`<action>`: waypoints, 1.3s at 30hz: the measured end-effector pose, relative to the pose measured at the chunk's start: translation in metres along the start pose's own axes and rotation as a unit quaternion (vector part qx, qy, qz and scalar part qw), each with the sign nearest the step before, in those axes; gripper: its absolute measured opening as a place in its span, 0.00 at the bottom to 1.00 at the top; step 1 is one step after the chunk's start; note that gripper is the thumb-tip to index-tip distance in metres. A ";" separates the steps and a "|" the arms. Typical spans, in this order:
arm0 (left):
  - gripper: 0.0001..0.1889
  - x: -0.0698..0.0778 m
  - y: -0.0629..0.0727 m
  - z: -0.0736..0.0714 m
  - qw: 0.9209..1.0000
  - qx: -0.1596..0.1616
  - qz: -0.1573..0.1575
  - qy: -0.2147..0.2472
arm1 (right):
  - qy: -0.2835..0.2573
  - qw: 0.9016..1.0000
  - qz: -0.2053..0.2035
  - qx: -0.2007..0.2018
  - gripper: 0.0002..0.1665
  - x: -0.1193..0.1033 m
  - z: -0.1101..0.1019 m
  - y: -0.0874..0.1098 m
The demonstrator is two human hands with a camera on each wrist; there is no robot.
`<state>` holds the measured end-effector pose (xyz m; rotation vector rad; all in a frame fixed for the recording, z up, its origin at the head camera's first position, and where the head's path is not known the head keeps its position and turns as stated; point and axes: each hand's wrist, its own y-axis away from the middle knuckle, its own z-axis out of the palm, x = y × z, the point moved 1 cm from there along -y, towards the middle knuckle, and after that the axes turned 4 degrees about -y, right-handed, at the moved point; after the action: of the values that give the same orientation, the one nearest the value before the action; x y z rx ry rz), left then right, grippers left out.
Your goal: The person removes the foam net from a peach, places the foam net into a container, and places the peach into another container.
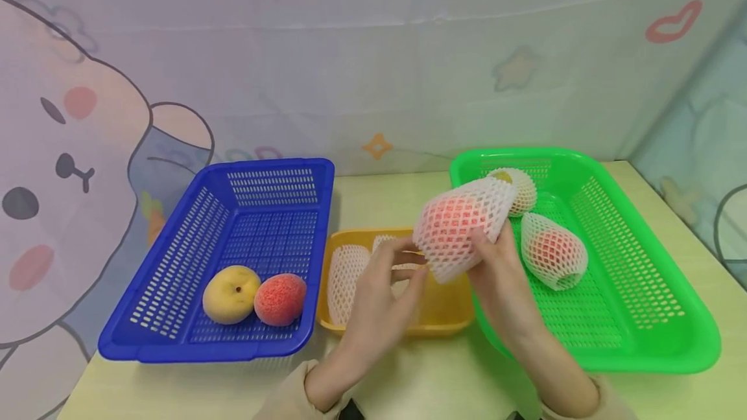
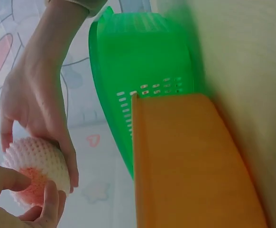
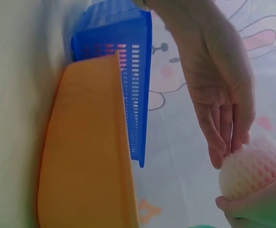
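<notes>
"So, what could go wrong?"

"The foam-netted red fruit [image 1: 455, 222] above the orange tray [image 1: 446, 328] might drop if the right hand's curled grip [image 1: 504, 290] loosened; the left hand [image 1: 379, 297], fingers parted, merely touches its net."

"And the containers?"

"Foam sleeves [image 1: 345, 277] in the tray; yellow fruit [image 1: 229, 297] and bare red fruit [image 1: 280, 300] in the blue basket [image 1: 192, 352]; two netted fruits [image 1: 553, 253] in the green basket [image 1: 691, 356]."

The table [image 1: 391, 203] is lit softly, with faint shadows cast near its left edge beneath the blue basket [image 1: 198, 350]. The wrist views are rendered dimmer and hazier, and the table's surface is blurred in both.
</notes>
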<state>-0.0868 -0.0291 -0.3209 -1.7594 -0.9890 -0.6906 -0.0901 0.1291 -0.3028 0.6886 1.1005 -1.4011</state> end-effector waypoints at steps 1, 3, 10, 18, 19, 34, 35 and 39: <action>0.20 -0.001 -0.001 -0.001 1.000 0.009 -0.001 0.002 | -0.016 1.000 0.004 -0.011 0.29 0.000 0.000 0.000; 0.22 -0.003 -0.002 -0.003 1.000 0.021 -0.007 0.005 | -0.028 0.999 0.007 -0.021 0.27 0.000 0.000 0.000; 0.28 -0.003 -0.005 -0.012 0.996 -0.007 -0.064 0.062 | -0.066 0.997 0.022 0.023 0.25 -0.002 -0.004 0.000; 0.18 -0.001 -0.005 -0.015 0.962 0.010 -0.174 0.212 | -0.120 0.992 0.013 0.019 0.28 0.002 -0.001 0.001; 0.16 -0.001 -0.005 -0.015 0.961 0.010 -0.174 0.213 | -0.124 0.992 0.010 0.016 0.29 0.003 0.000 0.001; 0.36 0.000 -0.007 -0.018 0.975 -0.069 -0.168 0.128 | -0.148 0.989 -0.014 0.013 0.30 0.003 0.002 0.005; 0.36 0.000 -0.008 -0.019 0.974 -0.070 -0.162 0.143 | -0.148 0.989 -0.013 0.018 0.30 0.003 0.003 0.005; 0.37 0.000 -0.009 -0.026 0.969 -0.084 -0.153 0.173 | -0.149 0.988 -0.017 0.027 0.28 0.004 0.003 0.005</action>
<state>-0.0947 -0.0513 -0.3073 -1.5669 -0.9882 -1.2646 -0.0849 0.1253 -0.3062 0.4803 0.8451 -1.5116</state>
